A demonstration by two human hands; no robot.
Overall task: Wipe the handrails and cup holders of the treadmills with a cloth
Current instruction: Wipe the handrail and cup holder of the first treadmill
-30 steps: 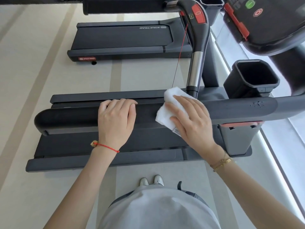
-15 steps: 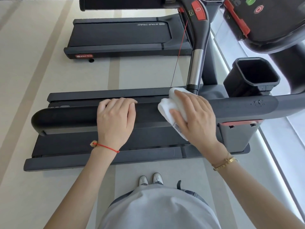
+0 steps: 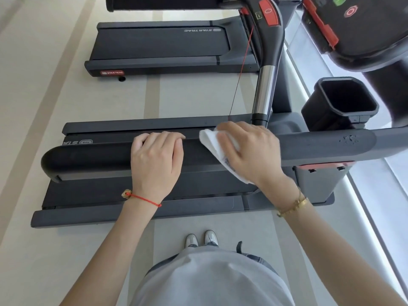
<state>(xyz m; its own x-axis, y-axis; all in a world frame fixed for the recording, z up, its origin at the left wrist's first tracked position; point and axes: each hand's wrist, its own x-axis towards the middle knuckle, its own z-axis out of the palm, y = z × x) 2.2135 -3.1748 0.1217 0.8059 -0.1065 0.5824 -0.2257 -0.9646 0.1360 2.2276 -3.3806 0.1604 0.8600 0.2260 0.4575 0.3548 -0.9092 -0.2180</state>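
A long black handrail [image 3: 92, 161] runs left to right across the middle of the view. My left hand [image 3: 156, 162] lies over it, fingers curled over its far side. Just to the right, my right hand [image 3: 249, 151] presses a folded white cloth [image 3: 212, 140] onto the same rail, fingers draped over the cloth. A square black cup holder [image 3: 344, 102] sits behind the rail at the right, apart from both hands.
The treadmill deck [image 3: 110, 195] lies below the rail. A chrome and black upright [image 3: 265, 89] with a red cord rises behind my right hand. The console [image 3: 364, 29] is at top right, a second treadmill [image 3: 163, 47] farther back. My shoes [image 3: 202, 238] stand on the pale floor.
My right hand has slid the cloth along the rail, so less of the cloth shows beyond the fingers. My left hand has kept its hold on the rail.
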